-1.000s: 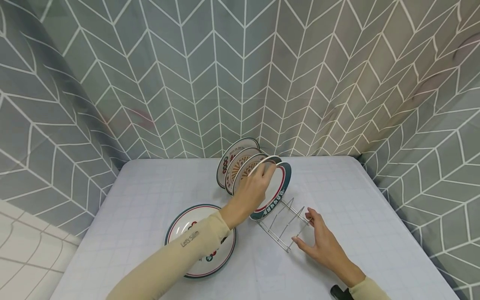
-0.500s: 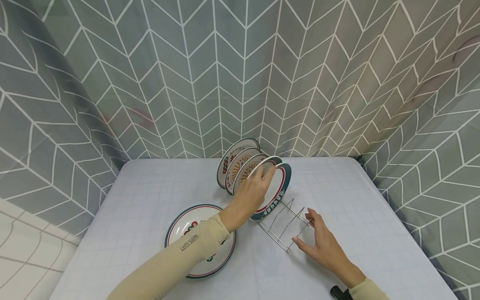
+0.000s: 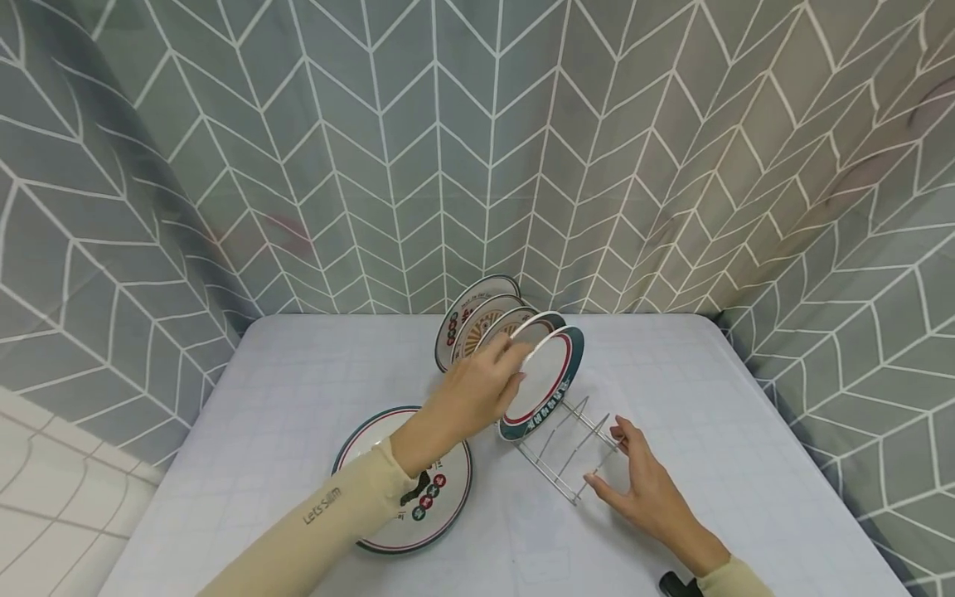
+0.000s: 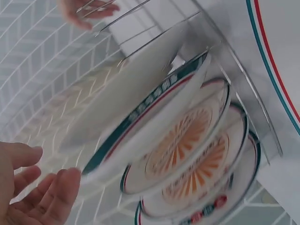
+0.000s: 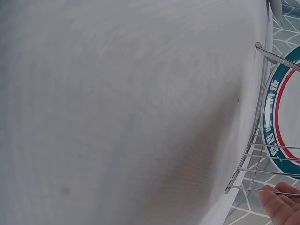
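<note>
The wire plate rack [image 3: 570, 448] stands on the white table [image 3: 709, 414] and serves as the reference point. Five plates stand on edge in the rack's far slots. The nearest of them, the teal-rimmed plate [image 3: 543, 383], leans toward the near end of the rack, and the near slots beyond it hold nothing.

Left hand [image 3: 470, 394]: positioned at the left side of the rack, level with the upper edge of the teal-rimmed plate. In the left wrist view the fingers [image 4: 56, 194] are loosely extended, with the plate's rim [image 4: 140, 136] just beside the fingertips. No finger is seen curled round the rim; the hand reads as released and grasping nothing. Whether a fingertip touches the rim cannot be determined.

Right hand [image 3: 645, 485]: at the near right corner of the rack, fingers relaxed and spread. In the right wrist view a fingertip [image 5: 281, 206] lies against the rack's lowest wire [image 5: 262, 190]. The hand rests on the frame without clenching it.

Behind the teal-rimmed plate stand a plain white plate [image 3: 539, 327], two plates with an orange sunburst pattern [image 4: 187, 140], and at the far end a plate with coloured dots on its rim [image 3: 466, 313].

One flat plate [image 3: 440, 489] with a teal and red rim lies face up on the table to the left of the rack, partly covered by the left forearm's beige sleeve [image 3: 328, 522].
</note>
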`<state>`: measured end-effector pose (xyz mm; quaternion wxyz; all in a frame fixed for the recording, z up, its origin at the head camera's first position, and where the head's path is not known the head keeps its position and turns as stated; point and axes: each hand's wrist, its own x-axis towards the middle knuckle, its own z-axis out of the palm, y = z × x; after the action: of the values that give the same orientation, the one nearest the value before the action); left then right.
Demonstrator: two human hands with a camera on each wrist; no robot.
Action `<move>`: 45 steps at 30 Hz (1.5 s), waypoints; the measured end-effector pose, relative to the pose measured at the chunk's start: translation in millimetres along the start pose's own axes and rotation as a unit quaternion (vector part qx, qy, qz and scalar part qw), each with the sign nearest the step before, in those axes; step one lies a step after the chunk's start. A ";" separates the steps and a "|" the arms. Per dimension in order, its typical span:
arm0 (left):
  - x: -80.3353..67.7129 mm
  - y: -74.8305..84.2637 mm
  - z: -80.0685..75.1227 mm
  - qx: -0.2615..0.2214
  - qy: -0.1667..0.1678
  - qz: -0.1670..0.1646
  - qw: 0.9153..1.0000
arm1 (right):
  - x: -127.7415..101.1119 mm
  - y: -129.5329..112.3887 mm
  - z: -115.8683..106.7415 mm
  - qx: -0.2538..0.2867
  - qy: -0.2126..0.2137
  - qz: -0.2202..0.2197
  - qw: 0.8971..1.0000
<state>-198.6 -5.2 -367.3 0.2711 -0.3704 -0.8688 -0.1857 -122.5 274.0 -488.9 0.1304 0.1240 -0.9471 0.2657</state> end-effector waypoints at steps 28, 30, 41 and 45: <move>-202.5 -148.5 -30.9 -0.225 -0.260 -0.308 0.887 | -1.3 0.8 0.0 0.006 0.000 -0.002 1.000; -204.3 -146.5 -27.3 -0.228 -0.260 -0.305 0.887 | -1.6 0.6 -0.1 0.006 0.003 -0.005 1.000; -201.9 -136.6 -19.9 -0.218 -0.260 -0.307 0.889 | -0.8 -0.3 -0.5 0.003 -0.002 -0.002 1.000; -191.7 -134.1 -24.6 -0.220 -0.247 -0.335 0.882 | -0.6 -0.3 -1.5 0.001 0.001 -0.008 1.000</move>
<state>-179.3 -210.3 -481.0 -0.1187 -0.1417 -0.9166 -0.3544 -121.6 274.8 -487.7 0.1333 0.1317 -0.9456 0.2660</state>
